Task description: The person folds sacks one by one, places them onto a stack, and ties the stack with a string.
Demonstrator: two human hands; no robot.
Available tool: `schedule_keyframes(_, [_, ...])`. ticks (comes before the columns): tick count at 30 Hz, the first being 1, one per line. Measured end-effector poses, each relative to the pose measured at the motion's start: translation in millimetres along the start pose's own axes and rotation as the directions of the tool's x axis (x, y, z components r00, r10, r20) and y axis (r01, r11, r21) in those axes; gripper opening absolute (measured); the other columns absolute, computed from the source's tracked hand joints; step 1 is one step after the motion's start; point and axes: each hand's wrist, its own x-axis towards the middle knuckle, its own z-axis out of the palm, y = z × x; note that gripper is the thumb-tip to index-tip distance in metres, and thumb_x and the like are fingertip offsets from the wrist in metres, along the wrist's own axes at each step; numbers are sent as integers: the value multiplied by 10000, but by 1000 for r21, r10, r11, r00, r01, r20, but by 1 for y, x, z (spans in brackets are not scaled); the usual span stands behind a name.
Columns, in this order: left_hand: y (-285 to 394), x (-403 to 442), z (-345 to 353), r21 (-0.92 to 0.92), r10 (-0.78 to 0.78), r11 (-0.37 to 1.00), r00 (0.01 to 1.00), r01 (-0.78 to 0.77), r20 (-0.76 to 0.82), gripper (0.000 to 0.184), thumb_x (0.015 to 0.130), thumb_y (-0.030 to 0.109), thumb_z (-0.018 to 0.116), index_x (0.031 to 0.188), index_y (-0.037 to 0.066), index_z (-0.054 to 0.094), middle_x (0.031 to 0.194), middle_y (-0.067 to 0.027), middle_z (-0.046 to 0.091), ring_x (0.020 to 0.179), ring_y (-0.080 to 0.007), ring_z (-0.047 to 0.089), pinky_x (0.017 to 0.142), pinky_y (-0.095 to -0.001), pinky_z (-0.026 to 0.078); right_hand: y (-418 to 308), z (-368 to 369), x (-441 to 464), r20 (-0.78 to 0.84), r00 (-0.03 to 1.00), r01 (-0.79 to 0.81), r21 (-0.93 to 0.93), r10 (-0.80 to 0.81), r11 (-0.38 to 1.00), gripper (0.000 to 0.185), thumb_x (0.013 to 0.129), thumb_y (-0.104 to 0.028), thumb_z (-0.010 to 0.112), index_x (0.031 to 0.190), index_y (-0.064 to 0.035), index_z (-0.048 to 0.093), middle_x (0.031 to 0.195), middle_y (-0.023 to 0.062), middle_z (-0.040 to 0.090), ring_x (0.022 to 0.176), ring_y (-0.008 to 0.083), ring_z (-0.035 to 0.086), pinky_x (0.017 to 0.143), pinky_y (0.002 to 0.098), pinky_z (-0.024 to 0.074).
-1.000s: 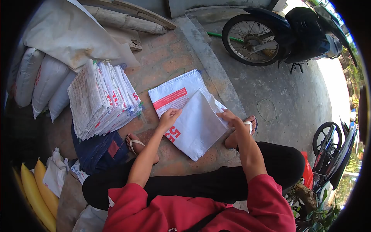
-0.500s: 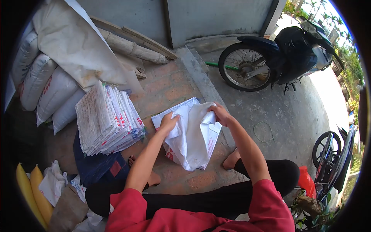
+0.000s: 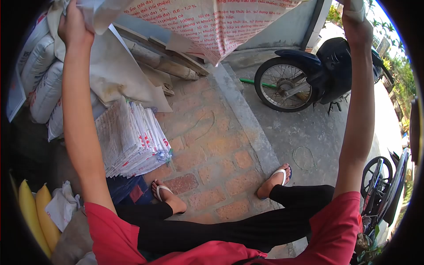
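Observation:
A printed white woven sack [image 3: 216, 28] is stretched up high between my two hands, its red lettering facing me and a lower corner hanging down in the middle. My left hand [image 3: 76, 27], at the upper left, grips one side of it. At the upper right my right hand [image 3: 357, 30] is closed on the other side. The sack's upper part lies outside the view. Below and left, a thick stack of folded sacks [image 3: 132, 141] rests on dark blue cloth [image 3: 132, 190].
Filled sacks [image 3: 46, 86] lean at the left under a beige sheet [image 3: 119, 81]. Bamboo and boards [image 3: 163, 62] lie along the wall. A motorbike [image 3: 309, 73] stands at the right, beyond a concrete ledge [image 3: 247, 119]. Yellow bags [image 3: 46, 205] sit lower left. My feet are on the brick floor [image 3: 212, 154].
Both hands have risen from the floor and spread wide apart. The sack, bunched low between them before, is now lifted and opened out, uncovering the bricks.

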Motion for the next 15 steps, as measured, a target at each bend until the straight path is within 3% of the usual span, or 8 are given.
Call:
schedule_keyframes(1, [-4, -12, -17, 4, -47, 999, 999, 47, -3, 389, 955, 242, 655, 1220, -39, 604, 1171, -114, 666, 1029, -227, 668, 862, -353, 547, 20, 11, -8, 65, 996, 38, 316, -62, 948, 417, 1036, -284, 448, 1355, -20, 504, 1297, 211, 610, 1116, 366, 642, 870, 447, 586])
schedule_keyframes(4, [-34, -85, -76, 191, -250, 942, 957, 275, -146, 445, 968, 311, 624, 1222, -53, 644, 1178, -109, 667, 1034, -212, 654, 880, -330, 524, 17, 15, -91, 163, 971, 60, 539, -173, 840, 264, 1014, -40, 533, 1224, 107, 594, 1136, 116, 675, 1014, 153, 643, 858, 279, 527])
schedule_keyframes(5, [-58, -113, -106, 226, -353, 895, 921, 384, -165, 459, 977, 329, 601, 1226, -54, 644, 1188, -112, 663, 1037, -210, 647, 893, -326, 516, 26, 27, -124, 416, 899, -264, 760, -133, 595, 276, 1008, -42, 518, 1251, 73, 581, 1110, 108, 672, 965, 158, 652, 833, 282, 540])
schedule_keyframes(6, [-84, -147, -135, 252, -425, 849, 883, 465, -199, 459, 968, 332, 600, 1216, -51, 651, 1182, -112, 663, 1042, -203, 639, 904, -323, 505, 35, 38, -157, 657, 750, -652, 754, -79, 83, 295, 1002, -43, 503, 1278, 39, 568, 1084, 100, 668, 916, 163, 660, 809, 284, 552])
schedule_keyframes(7, [-108, -187, -160, 307, -455, 798, 853, 518, -258, 467, 953, 329, 600, 1211, -57, 651, 1177, -114, 660, 1053, -204, 631, 914, -326, 492, 44, 50, -190, 831, 556, -799, 526, -24, -292, 320, 996, -44, 488, 1305, 5, 555, 1058, 92, 665, 868, 167, 669, 785, 287, 565])
schedule_keyframes(9, [-144, -269, -208, 366, -628, 636, 731, 680, -267, 444, 943, 307, 566, 1169, -66, 647, 1116, -118, 662, 1013, -217, 631, 890, -336, 484, 55, 68, -258, 934, 345, -903, 357, 93, -239, 462, 921, 1, 409, 1381, -9, 458, 1187, 158, 606, 1008, 256, 644, 894, 409, 550])
schedule_keyframes(13, [-199, -396, -296, 475, -827, 302, 475, 827, -302, 517, 929, 381, 491, 1090, -70, 684, 1002, -110, 686, 924, -189, 644, 787, -341, 493, 138, 112, -398, 948, -235, -947, -173, 216, -271, 241, 886, -50, 514, 1088, 63, 582, 952, 154, 632, 794, 275, 669, 741, 382, 576])
schedule_keyframes(15, [-195, -443, -316, 532, -834, 164, 405, 831, -375, 575, 935, 407, 471, 1168, -79, 669, 1089, -145, 691, 997, -237, 657, 852, -375, 496, 208, 141, -482, 891, -368, -930, -353, 266, -104, 120, 846, -43, 566, 898, 59, 601, 845, 141, 613, 668, 278, 642, 618, 395, 566])
